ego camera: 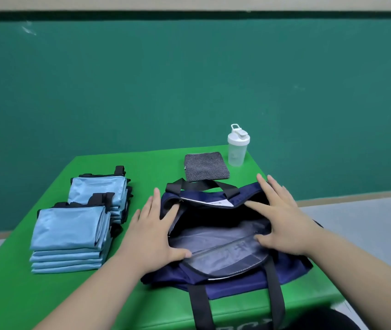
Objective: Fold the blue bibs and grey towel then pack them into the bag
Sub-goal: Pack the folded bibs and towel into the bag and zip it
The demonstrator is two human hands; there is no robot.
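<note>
A navy bag (235, 282) with black straps lies on the green table (11, 296), its mouth spread wide so the grey lining shows. My left hand (151, 234) rests flat with straight fingers on the bag's left rim. My right hand (282, 217) lies flat on the right rim, thumb at the near edge of the opening. Left of the bag stand two stacks of folded blue bibs, a near stack (68, 236) and a far stack (99, 191). A folded grey towel (205, 166) lies behind the bag.
A clear shaker bottle (237, 146) with a white lid stands at the table's far right corner, beside the towel. A green wall runs behind the table, and grey floor shows at both sides.
</note>
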